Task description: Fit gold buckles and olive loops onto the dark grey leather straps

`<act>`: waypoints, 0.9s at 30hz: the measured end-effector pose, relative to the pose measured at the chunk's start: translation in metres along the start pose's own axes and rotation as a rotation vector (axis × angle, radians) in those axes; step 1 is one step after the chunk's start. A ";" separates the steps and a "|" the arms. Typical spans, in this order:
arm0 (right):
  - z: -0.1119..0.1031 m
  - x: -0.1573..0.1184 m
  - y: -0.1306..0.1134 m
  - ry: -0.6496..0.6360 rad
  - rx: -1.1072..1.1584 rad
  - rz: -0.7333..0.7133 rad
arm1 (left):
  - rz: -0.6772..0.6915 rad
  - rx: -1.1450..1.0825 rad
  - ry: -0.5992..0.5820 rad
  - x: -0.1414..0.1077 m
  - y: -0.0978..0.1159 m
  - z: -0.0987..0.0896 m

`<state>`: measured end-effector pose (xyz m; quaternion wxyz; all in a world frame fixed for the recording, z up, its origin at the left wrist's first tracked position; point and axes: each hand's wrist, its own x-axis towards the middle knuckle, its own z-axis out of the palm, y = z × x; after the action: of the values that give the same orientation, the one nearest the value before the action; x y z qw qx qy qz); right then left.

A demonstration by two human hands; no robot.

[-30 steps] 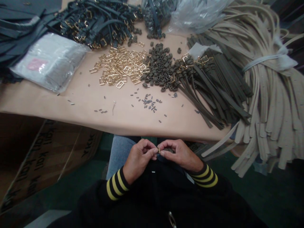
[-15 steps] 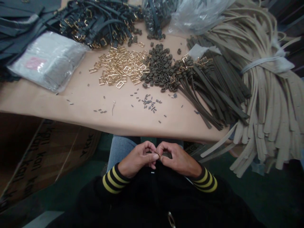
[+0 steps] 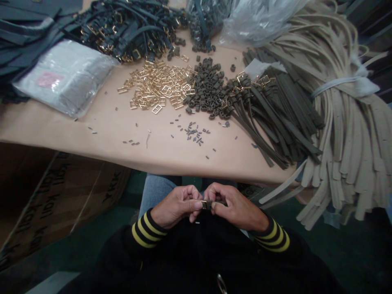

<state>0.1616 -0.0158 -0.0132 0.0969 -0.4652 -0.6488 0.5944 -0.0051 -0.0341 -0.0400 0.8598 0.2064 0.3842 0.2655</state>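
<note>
Over my lap, my left hand (image 3: pixel 180 204) pinches a small gold buckle (image 3: pixel 203 204) between thumb and fingers. A dark olive strap (image 3: pixel 209 203) runs from the buckle into my right hand (image 3: pixel 232 206), whose thumb and fingers are closed on it. Most of the strap is hidden by the right hand. On the table beyond lie a heap of loose gold buckles (image 3: pixel 162 83), a heap of dark strap loops (image 3: pixel 210 85) and scattered small dark pieces (image 3: pixel 194 131). To their right is a pile of olive straps (image 3: pixel 275 106), several with buckles fitted.
A big bundle of beige straps (image 3: pixel 343 134) hangs over the table's right edge. Dark straps with buckles (image 3: pixel 128 32) heap at the back left, near a plastic-wrapped packet (image 3: pixel 64 77). Clear plastic bags (image 3: pixel 257 20) lie at the back. A cardboard box (image 3: pixel 61 196) stands below left.
My hands have drawn slightly apart, the right one shifting a little to the right. The buckle and the strap end now show between them, where fingers mostly covered them before.
</note>
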 end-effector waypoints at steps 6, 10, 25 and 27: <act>-0.005 -0.003 -0.004 0.021 -0.007 0.007 | 0.046 0.116 0.033 -0.003 0.004 -0.001; -0.009 -0.002 -0.006 -0.020 -0.022 0.012 | 0.139 0.176 0.050 -0.003 0.008 -0.001; -0.005 0.012 -0.025 0.115 -0.560 -0.159 | 0.161 0.364 0.049 0.004 0.022 -0.010; -0.006 0.019 -0.029 0.134 -0.613 -0.202 | 0.201 0.448 0.087 0.005 0.028 -0.011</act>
<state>0.1412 0.0058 0.0052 0.0534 -0.4443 -0.8324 0.3270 -0.0187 -0.0073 -0.0338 0.7445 0.4175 0.4477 0.2666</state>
